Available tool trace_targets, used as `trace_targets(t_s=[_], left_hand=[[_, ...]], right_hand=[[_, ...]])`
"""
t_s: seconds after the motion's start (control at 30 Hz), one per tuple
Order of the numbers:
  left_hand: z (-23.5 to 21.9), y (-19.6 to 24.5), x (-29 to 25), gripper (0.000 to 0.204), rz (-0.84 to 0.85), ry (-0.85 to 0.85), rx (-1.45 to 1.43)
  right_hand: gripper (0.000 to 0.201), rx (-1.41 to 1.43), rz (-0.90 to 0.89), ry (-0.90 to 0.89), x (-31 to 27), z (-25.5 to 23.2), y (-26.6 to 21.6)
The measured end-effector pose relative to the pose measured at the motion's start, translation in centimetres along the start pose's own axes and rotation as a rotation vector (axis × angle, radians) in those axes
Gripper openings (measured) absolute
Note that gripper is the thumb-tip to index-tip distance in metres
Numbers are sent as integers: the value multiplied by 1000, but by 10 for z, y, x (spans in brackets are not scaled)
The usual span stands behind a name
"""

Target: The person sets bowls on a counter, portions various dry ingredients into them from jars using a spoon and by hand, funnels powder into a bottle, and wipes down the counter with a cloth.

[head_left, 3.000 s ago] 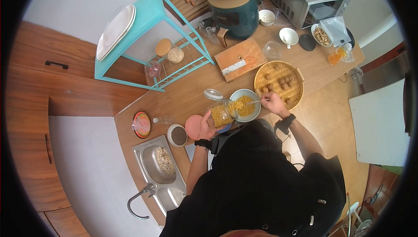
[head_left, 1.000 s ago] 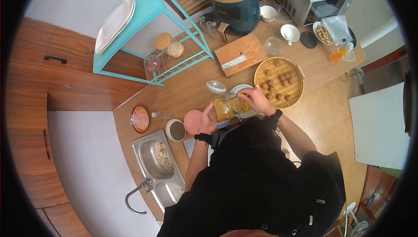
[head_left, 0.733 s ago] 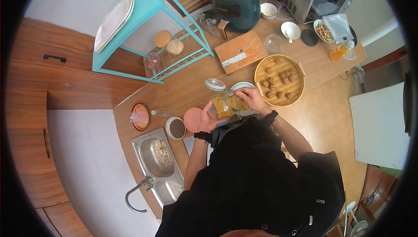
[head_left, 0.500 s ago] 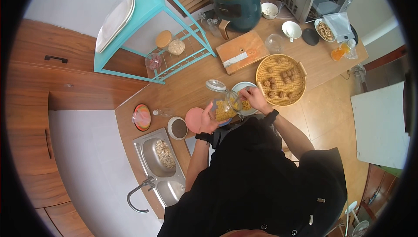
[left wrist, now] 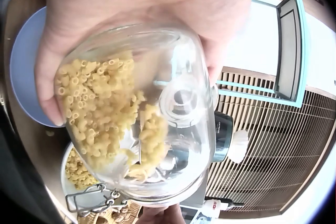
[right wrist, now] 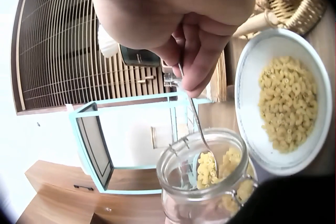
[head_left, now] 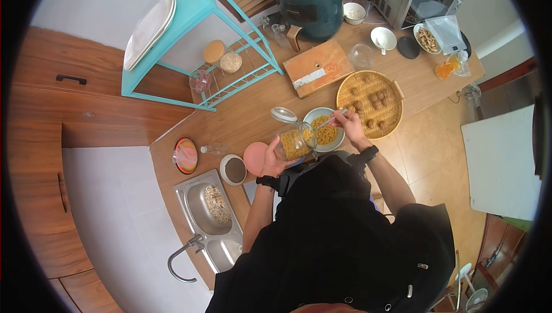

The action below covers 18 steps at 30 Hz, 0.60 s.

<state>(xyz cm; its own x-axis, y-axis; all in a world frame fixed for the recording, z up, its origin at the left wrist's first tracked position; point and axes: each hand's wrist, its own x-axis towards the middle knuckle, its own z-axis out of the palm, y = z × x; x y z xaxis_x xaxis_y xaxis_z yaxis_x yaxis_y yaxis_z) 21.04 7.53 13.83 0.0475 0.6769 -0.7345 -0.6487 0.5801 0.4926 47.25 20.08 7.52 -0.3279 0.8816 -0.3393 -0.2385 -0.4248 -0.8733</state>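
My left hand (head_left: 273, 162) grips a clip-top glass jar (head_left: 292, 143) from its base side, tilted with its mouth towards the bowl. Elbow macaroni (left wrist: 97, 103) lies along the jar's lower wall, and the hinged glass lid (head_left: 283, 114) hangs open. Between thumb and fingers, my right hand (head_left: 351, 126) pinches the handle of a metal spoon (right wrist: 195, 113). In the right wrist view the spoon's bowl is inside the jar mouth, with macaroni around it. Right beside the jar stands a white bowl (right wrist: 245, 85) with more macaroni (right wrist: 289, 103).
A wicker tray (head_left: 359, 83) of walnuts sits just beyond the bowl. Near the left hand are a pink plate (head_left: 255, 159) and a bowl of dark grains (head_left: 234, 170). A wooden board (head_left: 319, 68), turquoise rack (head_left: 195, 31) and sink (head_left: 210, 221) stand around.
Three seconds ago the spoon was over the bowl; my right hand then moved left to the jar mouth. Since half a second ago it has shifted slightly right and up, uncovering the bowl.
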Motion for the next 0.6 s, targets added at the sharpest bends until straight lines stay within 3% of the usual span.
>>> trace_targets(t_s=[0.23,0.3,0.53,0.6], left_hand=[[0,-3,-7,62,31,102,-44],[1,0,-10,61,19,107,-34],[-1,-1,-7,59,6,125,-54],[-5,-4,-1,57,16,58,-43]], right_hand=[[27,-226,-136,101,-14,-23,-41],[23,-683,-407,63,-28,-16,-58],[18,-727,-743,-139,-39,24,-64],[19,-724,-675,-144,-33,34,-55]])
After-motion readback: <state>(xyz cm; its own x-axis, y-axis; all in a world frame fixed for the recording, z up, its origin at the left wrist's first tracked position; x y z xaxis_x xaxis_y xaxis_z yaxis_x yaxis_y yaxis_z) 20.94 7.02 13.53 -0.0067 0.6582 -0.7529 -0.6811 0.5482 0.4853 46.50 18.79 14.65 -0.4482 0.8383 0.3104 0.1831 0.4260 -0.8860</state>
